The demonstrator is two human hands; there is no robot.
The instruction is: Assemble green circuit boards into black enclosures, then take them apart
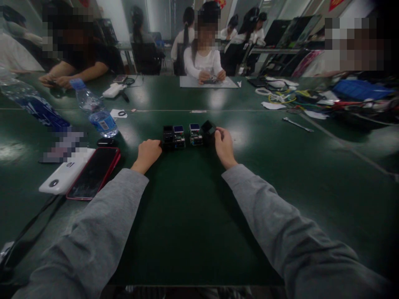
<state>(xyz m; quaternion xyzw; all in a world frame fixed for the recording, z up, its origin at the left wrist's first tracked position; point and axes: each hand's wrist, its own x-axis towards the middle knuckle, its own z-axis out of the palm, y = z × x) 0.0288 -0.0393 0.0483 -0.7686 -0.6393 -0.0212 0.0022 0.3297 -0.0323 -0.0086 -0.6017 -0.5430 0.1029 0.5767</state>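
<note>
Three small electronic modules stand in a row on the dark green table (193,216): a black one (168,136), one with a blue screen (178,136), and another blue-screened one (195,133). My left hand (149,153) is curled into a loose fist, its knuckles against the left module. My right hand (223,146) pinches a small black cube-shaped casing (208,128), tilted at the right end of the row. Both arms wear grey sleeves.
A red-cased phone (93,173) and white power bank (65,174) lie at the left, with water bottles (95,110) behind. A wrench (297,124) and cable clutter (311,99) are at the right. People (204,58) work across the table.
</note>
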